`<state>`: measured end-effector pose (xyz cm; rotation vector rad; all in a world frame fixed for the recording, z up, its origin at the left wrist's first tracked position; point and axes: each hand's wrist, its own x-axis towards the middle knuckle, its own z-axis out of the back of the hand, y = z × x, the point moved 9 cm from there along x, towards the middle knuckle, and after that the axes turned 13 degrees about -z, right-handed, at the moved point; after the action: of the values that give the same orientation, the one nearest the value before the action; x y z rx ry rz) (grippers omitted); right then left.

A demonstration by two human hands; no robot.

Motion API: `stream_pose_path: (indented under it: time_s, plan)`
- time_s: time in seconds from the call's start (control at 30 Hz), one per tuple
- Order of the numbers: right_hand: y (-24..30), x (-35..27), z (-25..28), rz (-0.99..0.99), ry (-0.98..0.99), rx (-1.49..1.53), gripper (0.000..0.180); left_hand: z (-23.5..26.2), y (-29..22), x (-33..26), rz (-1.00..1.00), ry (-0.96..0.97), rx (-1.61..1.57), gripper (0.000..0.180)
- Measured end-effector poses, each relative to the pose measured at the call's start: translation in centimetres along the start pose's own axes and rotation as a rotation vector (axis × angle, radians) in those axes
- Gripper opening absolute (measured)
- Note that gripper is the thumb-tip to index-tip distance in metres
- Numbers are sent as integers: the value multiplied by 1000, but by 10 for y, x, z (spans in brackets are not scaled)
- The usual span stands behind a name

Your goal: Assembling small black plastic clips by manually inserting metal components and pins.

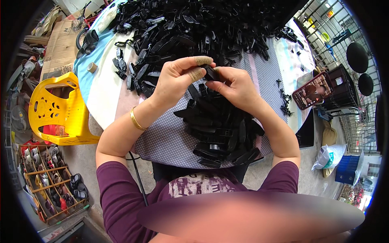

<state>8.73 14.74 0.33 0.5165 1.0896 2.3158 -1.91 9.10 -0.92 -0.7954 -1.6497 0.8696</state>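
Over the middle of the cloth-covered table (160,141), a small black plastic part (211,74) is pinched between both hands. My left hand (172,83), with tan tape around its thumb and index finger, grips it from the left. On the other side, my right hand (239,89) closes thumb and fingers on it. The fingers partly cover the part, so its exact kind cannot be made out. Beneath and nearer to me lies a heap of long black plastic pieces (227,135). A much larger pile of similar black pieces (174,44) spreads across the far side.
Tiny black parts (286,101) are scattered at the table's right, near a propped phone (312,91). A tape roll (92,67) sits at the left edge. Beyond it are a yellow plastic chair (65,117) and a shoe rack (48,178). A dark cable (139,178) hangs by my left arm.
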Motion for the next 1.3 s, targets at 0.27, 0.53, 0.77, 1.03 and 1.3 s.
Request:
stream_pose_path:
  time_s: [0.27,0.53,0.77,1.03,1.3]
  plan:
    - [8,-5,-3,119,-77,-181,21,3,9,0,96,-7,-78,28]
    - [-61,38,65,107,-312,-399,24,-27,-27,1,-179,206,460,69]
    - [-70,42,45,75,-286,-785,36,-30,-28,-5,-280,208,595,70]
    - [-36,16,33,-250,239,231,61,-48,-40,-10,-370,400,773,63]
    - [-7,5,3,-152,358,376,62,-57,-50,-12,-628,389,975,48]
